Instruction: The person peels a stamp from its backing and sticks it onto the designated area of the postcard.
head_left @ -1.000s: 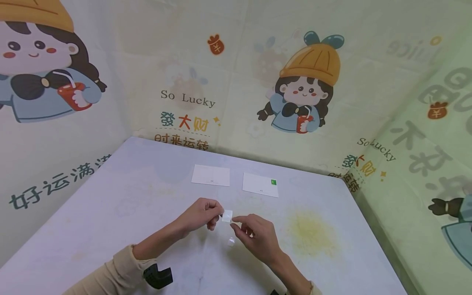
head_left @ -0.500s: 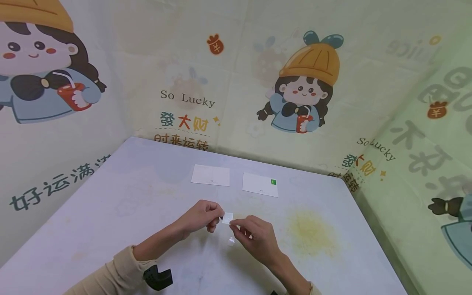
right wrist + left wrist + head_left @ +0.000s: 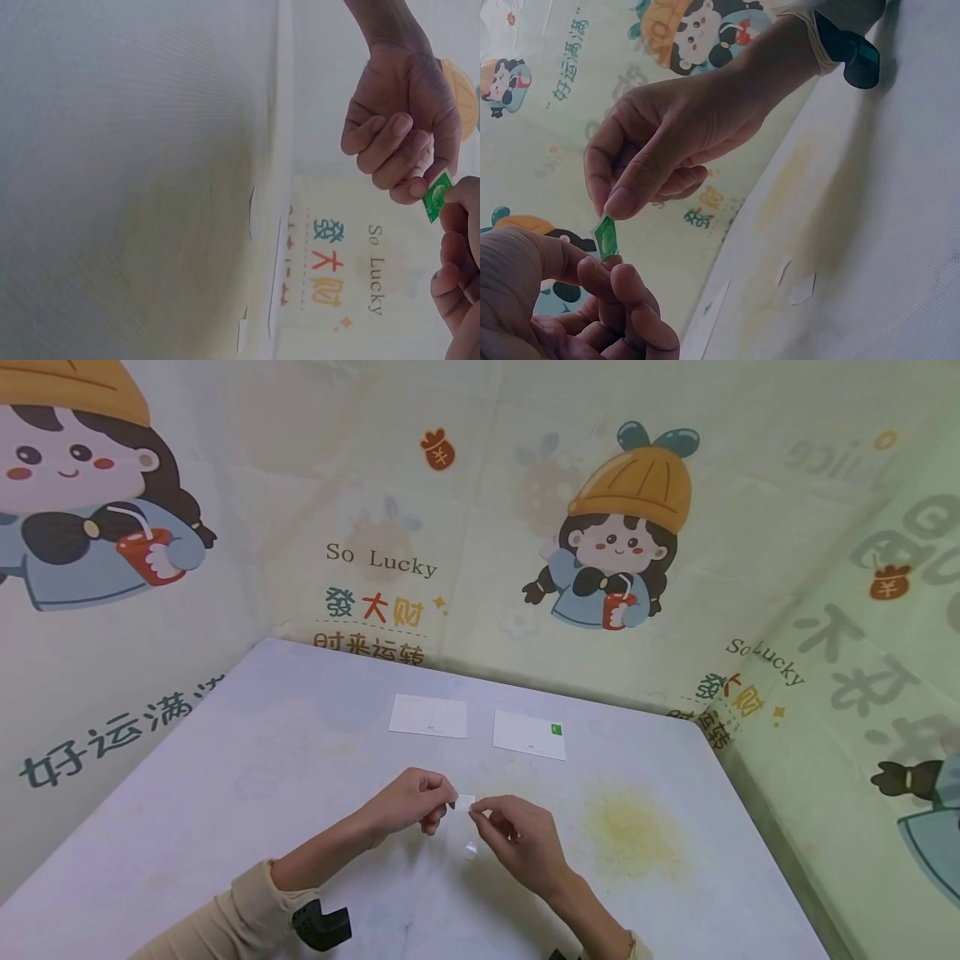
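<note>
A small green stamp [image 3: 607,237] is held up between both hands, above the table. Its pale back [image 3: 465,802] faces me in the head view; the printed green face shows in both wrist views. My left hand [image 3: 411,802] pinches one edge between thumb and curled fingers. At the opposite edge, the thumb and forefinger of my right hand [image 3: 525,839] pinch the stamp's corner. On the tabletop just below the hands lies a small clear, shiny scrap [image 3: 470,851].
Two white cards lie farther back on the table [image 3: 300,718]: a left card [image 3: 428,716] and a right card [image 3: 525,739] bearing a green stamp at its upper right. A yellow stain [image 3: 637,831] marks the right side. Printed cloth [image 3: 480,527] hangs behind.
My right thumb and forefinger have closed onto the stamp's edge. The stamp has dipped slightly and tilted, so less of its pale back shows. The cards have stayed put.
</note>
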